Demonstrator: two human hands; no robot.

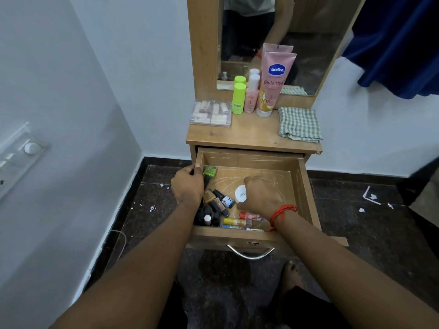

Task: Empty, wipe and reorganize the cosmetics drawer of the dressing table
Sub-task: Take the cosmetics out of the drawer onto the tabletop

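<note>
The wooden drawer [251, 159] of the dressing table is pulled out. My left hand [187, 186] curls over the drawer's left wall [199, 157], with a green nail polish bottle [210, 171] lying against its fingers. My right hand [260, 195], a red thread on its wrist, grips a white round jar [240, 194] on the drawer floor. Several small dark bottles [215, 207] crowd the front left corner. A yellow tube [234, 221] and a red tube [249, 216] lie near the front wall.
On the tabletop [249, 135] stand a clear box of lipsticks [211, 113], a green bottle [238, 98], a pink bottle [251, 96], a pink Vaseline tube [273, 84] and a folded checked cloth [299, 124]. A mirror [308, 43] rises behind. Paper scraps litter the dark floor [370, 195].
</note>
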